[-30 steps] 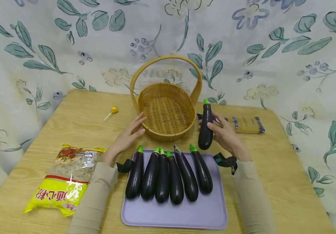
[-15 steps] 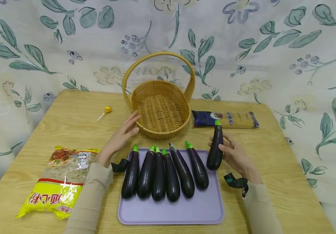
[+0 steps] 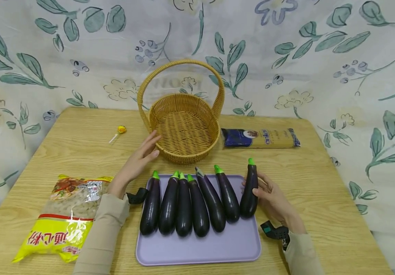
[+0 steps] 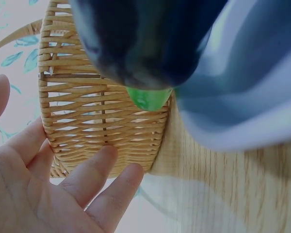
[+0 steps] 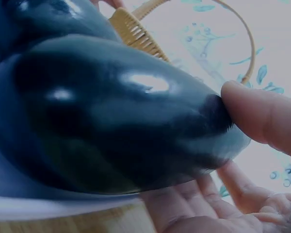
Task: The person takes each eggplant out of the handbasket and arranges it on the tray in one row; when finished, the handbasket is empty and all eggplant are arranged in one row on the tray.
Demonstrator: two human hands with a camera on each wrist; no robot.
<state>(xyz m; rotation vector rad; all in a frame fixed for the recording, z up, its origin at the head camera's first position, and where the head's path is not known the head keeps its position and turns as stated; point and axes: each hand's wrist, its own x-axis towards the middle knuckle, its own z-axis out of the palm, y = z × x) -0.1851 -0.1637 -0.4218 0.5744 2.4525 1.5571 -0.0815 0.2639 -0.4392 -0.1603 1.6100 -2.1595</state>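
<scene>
My right hand (image 3: 275, 202) pinches a dark purple eggplant (image 3: 249, 196) with a green stem end, thumb on one side and fingers beneath in the right wrist view. Its lower end lies over the right side of the lilac tray (image 3: 197, 253), beside another eggplant (image 3: 227, 194). Several more eggplants lie side by side across the tray, stems pointing away from me. My left hand (image 3: 133, 166) reaches to the left side of the round wicker basket (image 3: 185, 156), fingers extended. In the left wrist view its fingertips lie right at the woven wall (image 4: 104, 124).
Behind the tray, the basket's tall handle (image 3: 180, 63) arches up. A bag of pasta (image 3: 63, 217) lies at left, partly behind my left sleeve. A lollipop (image 3: 119, 130) is at back left, and a long blue-and-yellow packet (image 3: 260, 138) at back right.
My right hand has brought the eggplant from beside the basket toward me and down to the tray's right side. My left hand stays by the basket. The head view has shifted slightly.
</scene>
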